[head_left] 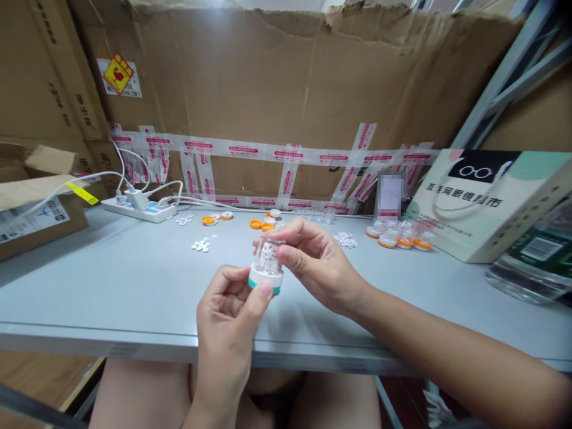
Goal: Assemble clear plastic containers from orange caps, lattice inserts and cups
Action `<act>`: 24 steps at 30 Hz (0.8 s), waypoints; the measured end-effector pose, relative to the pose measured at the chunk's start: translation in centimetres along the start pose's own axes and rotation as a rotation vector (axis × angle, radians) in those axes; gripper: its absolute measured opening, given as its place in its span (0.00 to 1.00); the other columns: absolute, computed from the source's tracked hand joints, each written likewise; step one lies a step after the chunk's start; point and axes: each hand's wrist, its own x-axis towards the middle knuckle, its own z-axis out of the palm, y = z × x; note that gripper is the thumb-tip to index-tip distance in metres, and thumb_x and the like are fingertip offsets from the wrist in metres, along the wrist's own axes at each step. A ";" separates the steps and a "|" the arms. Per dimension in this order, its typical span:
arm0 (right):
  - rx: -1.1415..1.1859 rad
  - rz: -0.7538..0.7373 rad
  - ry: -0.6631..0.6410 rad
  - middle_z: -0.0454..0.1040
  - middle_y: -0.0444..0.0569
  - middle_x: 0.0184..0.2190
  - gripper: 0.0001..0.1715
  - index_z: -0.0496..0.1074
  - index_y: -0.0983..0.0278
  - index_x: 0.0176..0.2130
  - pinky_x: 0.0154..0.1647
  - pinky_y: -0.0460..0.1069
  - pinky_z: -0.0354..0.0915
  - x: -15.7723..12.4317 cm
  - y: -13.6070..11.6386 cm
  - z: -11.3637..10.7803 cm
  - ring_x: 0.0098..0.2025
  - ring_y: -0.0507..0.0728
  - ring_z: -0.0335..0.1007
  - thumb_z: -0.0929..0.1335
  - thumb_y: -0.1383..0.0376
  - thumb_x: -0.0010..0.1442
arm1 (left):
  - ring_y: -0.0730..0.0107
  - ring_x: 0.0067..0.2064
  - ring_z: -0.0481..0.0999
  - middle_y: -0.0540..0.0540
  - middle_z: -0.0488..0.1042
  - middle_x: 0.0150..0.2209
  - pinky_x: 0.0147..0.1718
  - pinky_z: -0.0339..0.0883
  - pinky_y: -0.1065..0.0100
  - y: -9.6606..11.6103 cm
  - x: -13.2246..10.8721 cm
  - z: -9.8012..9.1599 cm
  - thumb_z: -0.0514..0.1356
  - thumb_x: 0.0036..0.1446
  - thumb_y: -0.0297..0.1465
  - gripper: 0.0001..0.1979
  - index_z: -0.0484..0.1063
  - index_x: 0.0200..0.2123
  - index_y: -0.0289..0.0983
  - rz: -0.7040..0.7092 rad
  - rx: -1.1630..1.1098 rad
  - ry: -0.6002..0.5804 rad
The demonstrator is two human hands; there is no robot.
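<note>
A small clear-domed container (269, 262) with a white and teal base is held upright above the front of the table. White perforated pieces show through its transparent cover. My left hand (235, 322) grips the base from the lower left, thumb across the front. My right hand (315, 262) pinches the clear cover from the right between thumb and fingers. Behind the hands lie orange ring-shaped parts (255, 224) and a pile of white perforated discs (345, 239). Small white round pieces (201, 245) are scattered to the left.
Several orange-based clear domes (388, 238) stand at the right, beside a paper bag (473, 208) and a large plastic bottle (536, 256). A power strip (140, 208) with white cables sits at the back left, near an open carton (40, 208). A big cardboard box (250, 77) walls off the back.
</note>
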 end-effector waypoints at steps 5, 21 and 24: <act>0.067 0.007 -0.128 0.76 0.47 0.37 0.07 0.69 0.59 0.35 0.24 0.46 0.65 -0.3 -0.3 -0.1 0.37 0.55 0.72 0.69 0.61 0.55 | 0.74 0.31 0.75 0.49 0.75 0.28 0.28 0.71 0.78 0.5 0.3 0.0 0.66 0.46 0.34 0.10 0.72 0.27 0.34 -0.259 -0.221 -0.133; -0.054 0.058 0.251 0.68 0.39 0.27 0.17 0.65 0.61 0.28 0.31 0.45 0.63 0.1 1.1 0.6 0.29 0.48 0.64 0.75 0.61 0.43 | 0.67 0.38 0.72 0.49 0.69 0.34 0.41 0.65 0.66 -1.5 -0.3 0.0 0.64 0.47 0.23 0.12 0.68 0.35 0.39 0.605 0.750 0.096; 0.060 0.103 0.218 0.69 0.39 0.26 0.15 0.64 0.62 0.27 0.33 0.45 0.64 0.0 1.0 0.6 0.28 0.48 0.66 0.73 0.60 0.48 | 0.67 0.37 0.70 0.49 0.67 0.34 0.41 0.64 0.65 -1.6 -0.1 -0.2 0.64 0.48 0.23 0.13 0.67 0.36 0.40 0.630 0.793 0.091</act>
